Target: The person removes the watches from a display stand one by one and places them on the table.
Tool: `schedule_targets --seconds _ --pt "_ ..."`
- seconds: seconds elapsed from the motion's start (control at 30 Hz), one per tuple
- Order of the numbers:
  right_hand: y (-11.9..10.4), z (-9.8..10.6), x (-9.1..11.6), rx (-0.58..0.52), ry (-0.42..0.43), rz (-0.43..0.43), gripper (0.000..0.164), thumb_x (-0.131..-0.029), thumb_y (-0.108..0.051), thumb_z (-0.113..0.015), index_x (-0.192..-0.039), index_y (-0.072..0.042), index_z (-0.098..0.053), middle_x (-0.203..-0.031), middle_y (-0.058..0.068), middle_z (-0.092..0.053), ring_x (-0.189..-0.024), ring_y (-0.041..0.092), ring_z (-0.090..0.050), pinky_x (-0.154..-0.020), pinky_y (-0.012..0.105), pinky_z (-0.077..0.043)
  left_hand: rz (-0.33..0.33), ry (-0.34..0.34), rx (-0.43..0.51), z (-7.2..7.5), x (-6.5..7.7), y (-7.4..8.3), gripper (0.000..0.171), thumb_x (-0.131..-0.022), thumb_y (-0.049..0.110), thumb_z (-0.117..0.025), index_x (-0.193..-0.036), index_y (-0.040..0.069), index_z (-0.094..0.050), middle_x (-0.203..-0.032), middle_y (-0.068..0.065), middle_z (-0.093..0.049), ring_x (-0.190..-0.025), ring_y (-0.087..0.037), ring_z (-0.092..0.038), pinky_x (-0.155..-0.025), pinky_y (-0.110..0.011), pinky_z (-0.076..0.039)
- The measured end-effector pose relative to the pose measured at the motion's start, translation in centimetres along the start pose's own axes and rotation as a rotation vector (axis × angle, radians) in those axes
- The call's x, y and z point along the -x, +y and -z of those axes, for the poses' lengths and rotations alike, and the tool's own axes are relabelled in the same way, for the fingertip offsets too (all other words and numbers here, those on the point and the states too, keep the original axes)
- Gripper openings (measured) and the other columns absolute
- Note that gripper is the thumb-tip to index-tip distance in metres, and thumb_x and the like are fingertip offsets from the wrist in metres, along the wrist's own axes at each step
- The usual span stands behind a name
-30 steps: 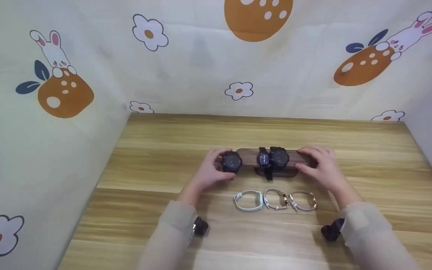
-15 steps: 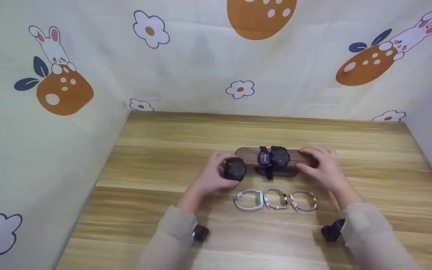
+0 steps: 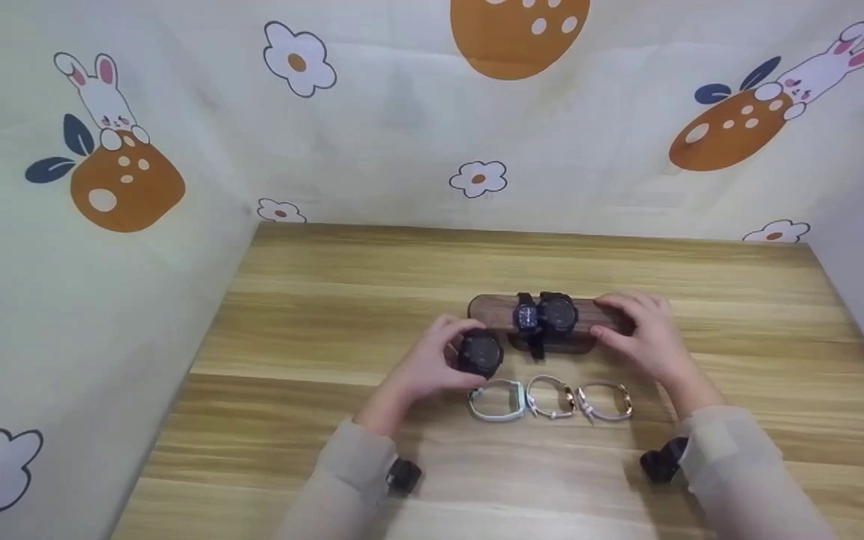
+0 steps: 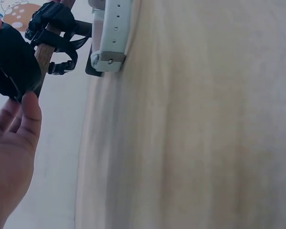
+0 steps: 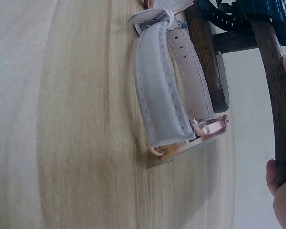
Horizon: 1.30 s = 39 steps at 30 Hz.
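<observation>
In the head view my left hand (image 3: 432,361) holds a black round-faced watch (image 3: 480,352) between thumb and fingers, off the left end of the dark wooden watch stand (image 3: 493,310). The same black watch (image 4: 12,59) shows in the left wrist view. My right hand (image 3: 643,335) grips the right end of the stand. On the stand's bar sit a small square-faced black watch (image 3: 527,316) and a larger round black watch (image 3: 558,314), side by side. The right wrist view shows the wooden bar (image 5: 276,95) between fingers and thumb.
Before the stand, a row of light-strapped watches lies on the wooden table (image 3: 312,300): a mint watch (image 3: 497,416), a white-strapped one (image 3: 550,412) and a greyish-strapped one with rose-gold case (image 3: 606,415). A patterned cloth (image 3: 372,135) encloses the table.
My left hand has drawn the black watch off the stand's left end, moving it toward me and slightly right. The right hand stays on the stand's right end.
</observation>
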State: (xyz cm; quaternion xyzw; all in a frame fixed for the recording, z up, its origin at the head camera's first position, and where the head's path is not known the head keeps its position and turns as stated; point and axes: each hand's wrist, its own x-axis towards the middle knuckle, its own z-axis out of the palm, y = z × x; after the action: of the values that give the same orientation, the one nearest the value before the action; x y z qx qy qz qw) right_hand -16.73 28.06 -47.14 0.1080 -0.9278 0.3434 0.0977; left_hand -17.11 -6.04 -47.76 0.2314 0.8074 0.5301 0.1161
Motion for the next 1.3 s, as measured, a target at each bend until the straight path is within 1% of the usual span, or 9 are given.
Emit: schedule_targets --seconds 0.2,0.4,0.5,0.77,0.83,0.87,1.0,1.07,1.3 --pt "0.0 0.0 0.0 -0.005 0.004 -0.002 0.048 -0.076 -0.021 -0.078 -0.119 -0.008 -0.061 -0.125 0.019 -0.054 -0.112 0.038 -0.037 -0.094 0.06 -0.029 -0.023 -0.047 -0.016 -0.2 0.6 -0.4 0.073 -0.058 0.028 -0.087 -0.125 0.024 -0.058 -0.115 0.003 -0.051 -0.106 -0.019 -0.049 -0.095 -0.047 -0.039" --pt "-0.1 0.0 0.0 -0.009 -0.006 -0.016 0.049 -0.076 -0.022 -0.077 -0.12 -0.008 -0.06 -0.126 0.02 -0.052 -0.113 0.039 -0.036 -0.095 0.061 -0.028 -0.042 -0.089 -0.014 -0.6 1.1 -0.5 0.072 -0.057 0.028 -0.087 -0.123 0.018 -0.06 -0.111 0.005 -0.052 -0.103 -0.017 -0.05 -0.094 -0.044 -0.04" --pt "-0.2 0.1 0.0 -0.006 -0.01 -0.026 0.049 -0.077 -0.024 -0.077 -0.12 -0.008 -0.06 -0.127 0.02 -0.052 -0.114 0.039 -0.035 -0.094 0.062 -0.028 -0.068 -0.102 -0.006 -0.8 1.3 -0.5 0.071 -0.057 0.028 -0.087 -0.121 0.016 -0.06 -0.11 0.006 -0.052 -0.103 -0.016 -0.049 -0.095 -0.043 -0.039" --pt "0.0 0.0 0.1 0.0 -0.003 -0.023 0.048 -0.077 -0.025 -0.077 -0.12 -0.009 -0.06 -0.126 0.019 -0.052 -0.111 0.037 -0.036 -0.093 0.06 -0.03 -0.152 -0.096 0.018 -1.2 1.5 -0.9 0.062 -0.06 0.03 -0.084 -0.117 0.018 -0.061 -0.11 0.006 -0.054 -0.104 -0.015 -0.048 -0.097 -0.041 -0.036" --pt "0.0 0.0 0.1 -0.001 0.002 -0.019 0.048 -0.077 -0.024 -0.077 -0.119 -0.009 -0.06 -0.126 0.019 -0.053 -0.11 0.037 -0.037 -0.092 0.059 -0.03 -0.161 -0.09 0.006 -1.0 1.7 0.2 0.059 -0.062 0.028 -0.083 -0.116 0.015 -0.062 -0.11 0.003 -0.055 -0.104 -0.016 -0.048 -0.097 -0.041 -0.035" --pt "0.0 -0.1 0.1 -0.001 0.004 -0.019 0.048 -0.077 -0.024 -0.077 -0.119 -0.01 -0.061 -0.126 0.019 -0.053 -0.11 0.037 -0.037 -0.092 0.059 -0.03 -0.165 -0.088 -0.001 -1.0 1.8 0.1 0.059 -0.062 0.029 -0.082 -0.115 0.015 -0.062 -0.111 0.003 -0.056 -0.105 -0.016 -0.048 -0.098 -0.042 -0.035" --pt "0.0 -0.1 0.0 -0.008 0.001 -0.02 0.048 -0.077 -0.023 -0.077 -0.119 -0.01 -0.06 -0.126 0.019 -0.053 -0.111 0.037 -0.037 -0.093 0.059 -0.03 -0.147 -0.098 -0.007 -1.1 1.9 0.0 0.058 -0.062 0.03 -0.082 -0.115 0.015 -0.062 -0.112 0.006 -0.057 -0.106 -0.015 -0.048 -0.098 -0.042 -0.035" --pt "0.0 -0.1 0.0 -0.005 -0.001 -0.023 0.048 -0.077 -0.024 -0.077 -0.12 -0.01 -0.06 -0.126 0.018 -0.053 -0.111 0.037 -0.037 -0.093 0.059 -0.03 -0.138 -0.105 0.007 -1.5 1.6 -1.2 0.06 -0.061 0.034 -0.083 -0.115 0.02 -0.062 -0.113 0.009 -0.056 -0.107 -0.014 -0.048 -0.098 -0.041 -0.036" --pt "-0.1 0.0 0.0 0.006 -0.01 -0.025 0.049 -0.077 -0.025 -0.076 -0.121 -0.01 -0.06 -0.126 0.018 -0.053 -0.112 0.038 -0.037 -0.093 0.06 -0.03 -0.125 -0.125 0.048 -1.8 2.1 -1.1 0.06 -0.06 0.03 -0.083 -0.115 0.019 -0.062 -0.114 0.009 -0.055 -0.108 -0.012 -0.05 -0.099 -0.04 -0.036"
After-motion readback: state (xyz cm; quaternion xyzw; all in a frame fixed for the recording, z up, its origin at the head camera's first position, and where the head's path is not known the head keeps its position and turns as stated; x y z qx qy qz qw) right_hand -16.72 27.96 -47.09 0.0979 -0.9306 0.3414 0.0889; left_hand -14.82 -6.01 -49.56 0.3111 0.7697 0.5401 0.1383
